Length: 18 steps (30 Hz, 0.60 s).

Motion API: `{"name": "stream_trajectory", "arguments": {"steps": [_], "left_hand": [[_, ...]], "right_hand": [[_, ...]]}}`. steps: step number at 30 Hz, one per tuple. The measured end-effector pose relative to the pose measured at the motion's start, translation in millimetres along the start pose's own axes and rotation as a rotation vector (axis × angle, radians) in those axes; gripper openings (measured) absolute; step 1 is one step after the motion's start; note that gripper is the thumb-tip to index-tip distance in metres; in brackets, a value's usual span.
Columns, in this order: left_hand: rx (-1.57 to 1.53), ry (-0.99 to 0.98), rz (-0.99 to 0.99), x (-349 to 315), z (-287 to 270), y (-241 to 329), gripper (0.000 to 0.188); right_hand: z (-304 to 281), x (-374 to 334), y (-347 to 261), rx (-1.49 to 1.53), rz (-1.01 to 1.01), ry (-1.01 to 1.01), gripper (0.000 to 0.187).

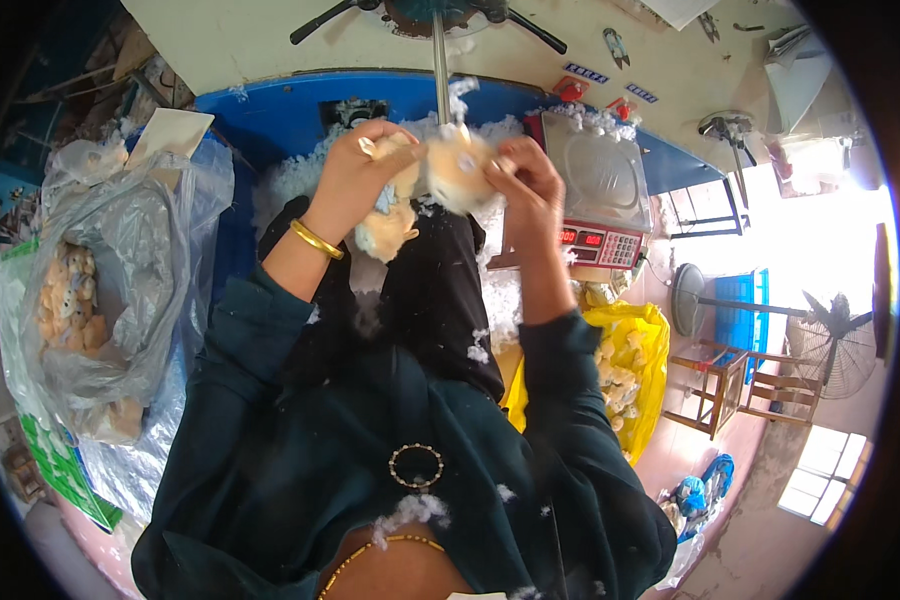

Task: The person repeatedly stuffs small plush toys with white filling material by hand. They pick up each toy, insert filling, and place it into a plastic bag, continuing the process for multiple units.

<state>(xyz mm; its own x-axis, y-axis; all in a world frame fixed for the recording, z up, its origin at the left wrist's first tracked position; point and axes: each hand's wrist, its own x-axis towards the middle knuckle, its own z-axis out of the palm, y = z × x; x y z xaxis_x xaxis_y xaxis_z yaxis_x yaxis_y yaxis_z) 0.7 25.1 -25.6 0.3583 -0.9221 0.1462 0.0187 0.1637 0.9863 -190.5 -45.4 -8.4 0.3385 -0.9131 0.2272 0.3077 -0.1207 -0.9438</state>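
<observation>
My left hand, with a gold bangle at the wrist, grips a tan plush toy with a pale blue patch; it hangs below the fingers. My right hand pinches the edge of a rounded cream plush piece, smeared by motion. I cannot tell whether the two plush pieces are joined. A thin metal tube comes down from a machine and ends right by the cream piece. A tuft of white stuffing clings beside the tube's end.
At left, a clear plastic bag holds several tan plush toys. A red-framed digital scale stands right of my hands. Below it, a yellow bag holds more plush pieces. Loose stuffing lies along the blue surface.
</observation>
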Motion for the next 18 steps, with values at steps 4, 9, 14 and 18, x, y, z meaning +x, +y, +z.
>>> {"name": "stream_trajectory", "arguments": {"steps": [4,9,14,18], "left_hand": [[-0.394,-0.061,-0.341,1.3,-10.5,-4.1,0.026],[-0.568,0.008,-0.489,2.1,0.6,-14.9,0.03],[-0.65,0.109,-0.388,-6.3,22.1,-24.4,0.024],[-0.562,0.184,-0.257,-12.2,10.2,-17.8,0.014]], "right_hand": [[-127.1,-30.7,-37.6,-1.175,0.43,-0.73,0.017],[-99.4,-68.9,-41.3,-1.254,-0.053,-0.649,0.041],[20.3,-67.6,-17.9,-0.974,-0.295,-0.323,0.051],[31.3,-49.6,4.5,-0.675,-0.357,-0.25,0.025]]}}
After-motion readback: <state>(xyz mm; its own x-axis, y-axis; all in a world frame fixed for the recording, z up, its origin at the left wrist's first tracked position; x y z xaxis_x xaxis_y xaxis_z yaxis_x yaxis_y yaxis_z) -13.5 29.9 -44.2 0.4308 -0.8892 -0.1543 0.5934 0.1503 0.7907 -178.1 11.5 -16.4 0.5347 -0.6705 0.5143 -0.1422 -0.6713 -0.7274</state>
